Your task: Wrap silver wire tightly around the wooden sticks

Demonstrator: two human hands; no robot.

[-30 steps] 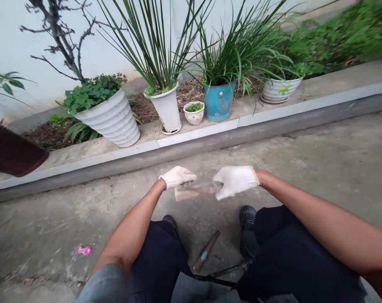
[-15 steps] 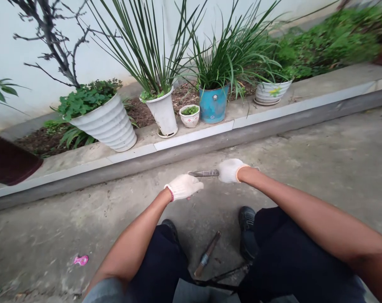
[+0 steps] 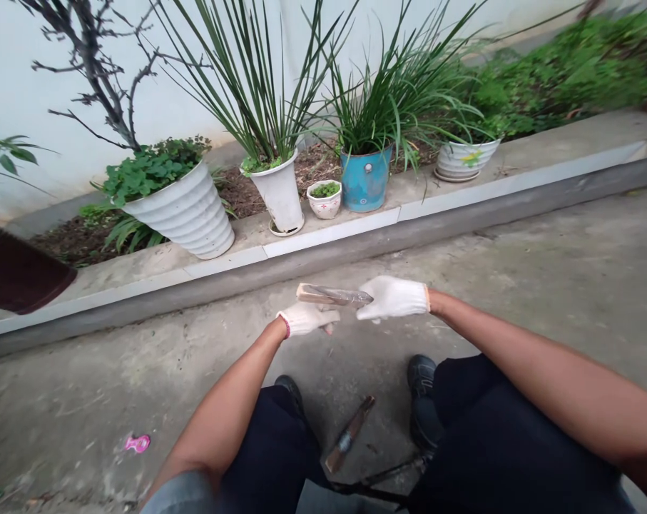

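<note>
A short piece of wood (image 3: 331, 294) with a pale cut end at its left is partly wrapped in shiny clear film or tape. My right hand (image 3: 401, 296), in a white knit glove, is closed on its right end. Just below the wood's left part is my left hand (image 3: 304, 318), also gloved, fingers stretched to the right and open; whether it touches the wood's underside I cannot tell. Between my feet on the concrete lies a second wooden piece (image 3: 349, 435) with a wrapped middle.
A small pink object (image 3: 138, 443) lies on the ground to the left. Ahead runs a low tiled ledge (image 3: 328, 232) with a white ribbed pot (image 3: 187, 210), a tall white pot (image 3: 280, 193), a small pot (image 3: 324, 203) and a blue pot (image 3: 366, 180). My shoes (image 3: 422, 400) flank the second piece.
The wood has swung into fuller view, its pale left end now showing above my left hand. My right hand has turned and its fingers now show at the wood's right end.
</note>
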